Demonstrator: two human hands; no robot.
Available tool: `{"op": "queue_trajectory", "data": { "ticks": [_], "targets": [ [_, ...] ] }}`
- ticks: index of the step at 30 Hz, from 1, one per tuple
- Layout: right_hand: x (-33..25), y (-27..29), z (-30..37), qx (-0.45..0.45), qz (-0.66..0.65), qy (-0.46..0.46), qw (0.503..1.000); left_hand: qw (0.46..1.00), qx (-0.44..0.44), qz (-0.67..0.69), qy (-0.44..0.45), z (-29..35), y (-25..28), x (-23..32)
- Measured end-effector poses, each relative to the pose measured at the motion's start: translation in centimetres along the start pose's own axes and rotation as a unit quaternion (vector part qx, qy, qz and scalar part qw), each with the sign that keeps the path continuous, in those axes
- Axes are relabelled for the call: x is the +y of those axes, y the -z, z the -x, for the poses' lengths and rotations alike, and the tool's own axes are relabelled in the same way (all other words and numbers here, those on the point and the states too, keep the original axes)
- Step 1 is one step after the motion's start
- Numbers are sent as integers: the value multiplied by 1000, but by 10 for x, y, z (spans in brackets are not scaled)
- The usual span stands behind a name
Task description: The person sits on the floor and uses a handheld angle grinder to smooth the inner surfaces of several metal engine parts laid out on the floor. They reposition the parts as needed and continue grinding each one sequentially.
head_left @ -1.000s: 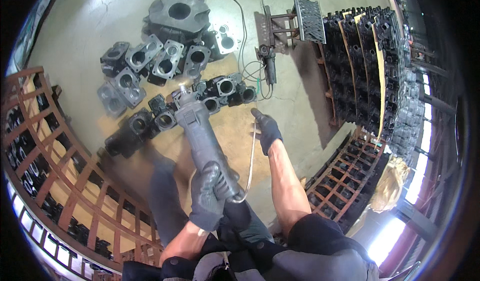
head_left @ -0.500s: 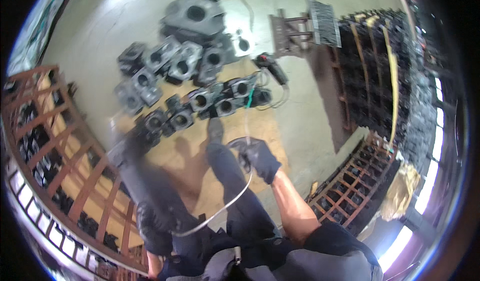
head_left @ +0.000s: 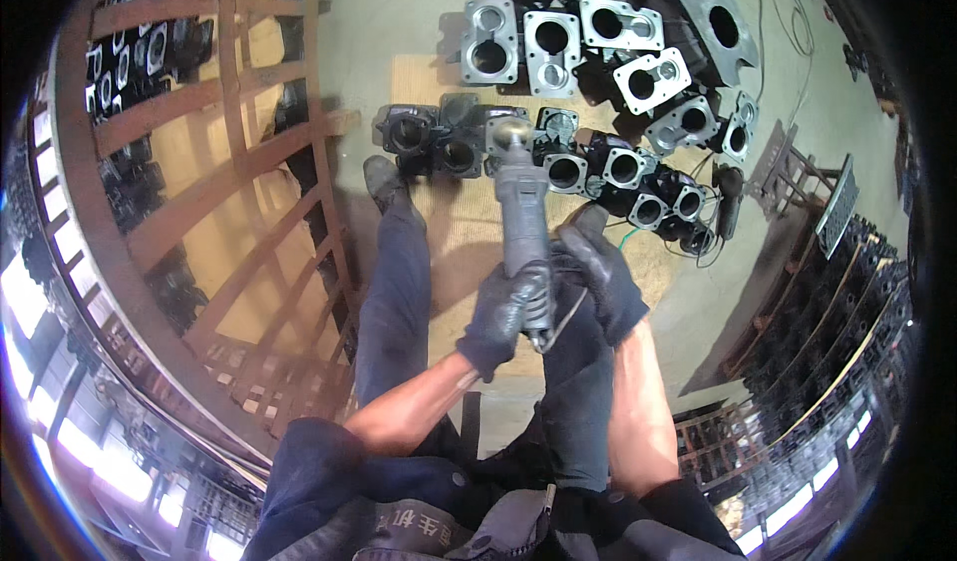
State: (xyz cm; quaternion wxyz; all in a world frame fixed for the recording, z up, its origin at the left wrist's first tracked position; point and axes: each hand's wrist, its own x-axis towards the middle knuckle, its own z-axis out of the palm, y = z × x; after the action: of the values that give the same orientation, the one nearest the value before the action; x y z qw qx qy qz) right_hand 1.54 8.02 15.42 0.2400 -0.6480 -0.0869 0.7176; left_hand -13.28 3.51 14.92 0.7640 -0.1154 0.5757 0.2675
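Observation:
My left hand is wrapped around the lower body of a grey hand-held power tool, which points away from me and has a rounded, brass-coloured head. A ribbed sleeve sits at the tool's near end. From there a thin pale cord bends up to my right hand, whose fingers are closed around it beside the tool. Both hands wear dark gloves. Beyond the tool's head stand rows of metal castings with flat flanges and round bores; the head overlaps one casting in the near row.
Brown metal racks loaded with dark parts rise on my left. A larger casting lies at the far right of the group. A black corded tool rests right of the castings, near a small metal stand. Stacked dark parts fill the right side.
The view has swung leftward. My left hand has brought the tool from the lower left to the middle, near my right hand. The cord between the hands now forms a shorter bend.

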Motion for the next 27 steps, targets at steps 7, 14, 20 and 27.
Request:
{"op": "queue_trajectory", "data": {
  "ticks": [7, 14, 20, 27],
  "targets": [
    [37, -24, -73, -46, -82, -168, 981, 991, -58, 112, 39, -48, 12, -21],
    [72, -11, -101, -41, -66, -167, 983, 992, -69, 95, 55, -78, 41, -41],
    [68, -16, -114, -47, -31, -139, 989, 999, -8, 30, 31, -89, 47, -43],
    [90, 2, -118, -48, -71, -144, 986, 995, -33, 7, 95, -87, 53, -49]
  ]
}}
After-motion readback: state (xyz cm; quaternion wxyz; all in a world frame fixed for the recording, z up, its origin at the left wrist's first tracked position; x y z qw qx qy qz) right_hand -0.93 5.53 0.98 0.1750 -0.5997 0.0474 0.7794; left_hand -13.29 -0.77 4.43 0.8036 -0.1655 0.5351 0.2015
